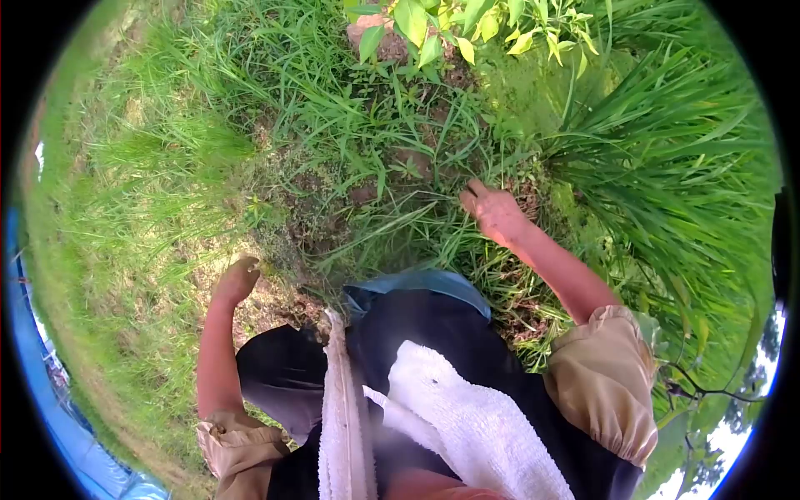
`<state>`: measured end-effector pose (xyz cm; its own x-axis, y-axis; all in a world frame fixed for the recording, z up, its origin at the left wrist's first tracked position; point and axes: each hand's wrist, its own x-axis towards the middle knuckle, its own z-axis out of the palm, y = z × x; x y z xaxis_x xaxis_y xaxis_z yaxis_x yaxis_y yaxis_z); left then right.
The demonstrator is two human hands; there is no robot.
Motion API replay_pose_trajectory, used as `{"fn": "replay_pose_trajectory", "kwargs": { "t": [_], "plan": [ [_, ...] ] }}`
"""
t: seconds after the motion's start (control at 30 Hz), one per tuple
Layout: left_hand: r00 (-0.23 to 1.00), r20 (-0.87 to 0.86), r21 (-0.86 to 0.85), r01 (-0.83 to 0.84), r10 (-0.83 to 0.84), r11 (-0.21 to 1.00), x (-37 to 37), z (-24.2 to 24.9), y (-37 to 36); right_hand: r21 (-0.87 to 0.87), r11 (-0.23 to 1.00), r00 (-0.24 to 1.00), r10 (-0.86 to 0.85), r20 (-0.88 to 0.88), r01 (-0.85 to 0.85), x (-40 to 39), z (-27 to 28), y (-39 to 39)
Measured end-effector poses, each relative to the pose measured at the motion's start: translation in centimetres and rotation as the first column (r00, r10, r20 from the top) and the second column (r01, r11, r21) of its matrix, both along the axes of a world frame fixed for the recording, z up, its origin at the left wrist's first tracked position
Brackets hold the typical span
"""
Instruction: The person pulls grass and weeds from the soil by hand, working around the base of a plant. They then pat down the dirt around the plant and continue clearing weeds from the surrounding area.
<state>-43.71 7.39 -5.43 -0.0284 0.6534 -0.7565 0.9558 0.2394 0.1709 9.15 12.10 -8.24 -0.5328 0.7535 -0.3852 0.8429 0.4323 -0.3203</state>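
My right hand (493, 212) reaches down among the weeds right of centre, its fingers closed at the grass blades (425, 208). Its fingertips are partly lost in the greenery. Lower on the left, my left hand (239, 279) hangs over pale, dry ground, with its fingers curled in. Whatever may be inside those fingers is too small to make out. Between the two hands lies a patch of dark soil and wilted weeds (304, 204). A blue cloth or bag edge (446, 283) shows in front of my dark trousers.
A thick clump of long-bladed grass (667, 158) fills the right side. A leafy light-green plant (467, 25) rises at the top by a stone (371, 37). A white towel (475, 417) hangs down from me. Blue sheeting (50, 392) runs along the far left edge.
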Motion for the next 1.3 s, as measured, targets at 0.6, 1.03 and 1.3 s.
{"fn": "replay_pose_trajectory", "kwargs": {
  "t": [0.6, 1.03, 1.3],
  "plan": [
    [0.995, 0.065, 0.118, -0.085, 0.078, 0.989, -4.3, -3.9, -3.0, 0.126, 0.982, 0.989, 0.129, 0.071, -0.137, -1.7, -2.5, 0.8],
    [0.989, 0.109, 0.074, -0.103, 0.095, 0.992, -3.3, -2.1, -1.7, 0.288, 0.939, 0.882, -0.289, 0.371, 0.187, 7.9, -4.8, 9.2],
    [0.989, 0.059, 0.11, -0.142, 0.136, 0.984, -3.1, -2.5, -1.6, 0.141, 0.985, 0.995, 0.101, 0.019, -0.102, -3.7, -0.5, -4.1]
  ]
}}
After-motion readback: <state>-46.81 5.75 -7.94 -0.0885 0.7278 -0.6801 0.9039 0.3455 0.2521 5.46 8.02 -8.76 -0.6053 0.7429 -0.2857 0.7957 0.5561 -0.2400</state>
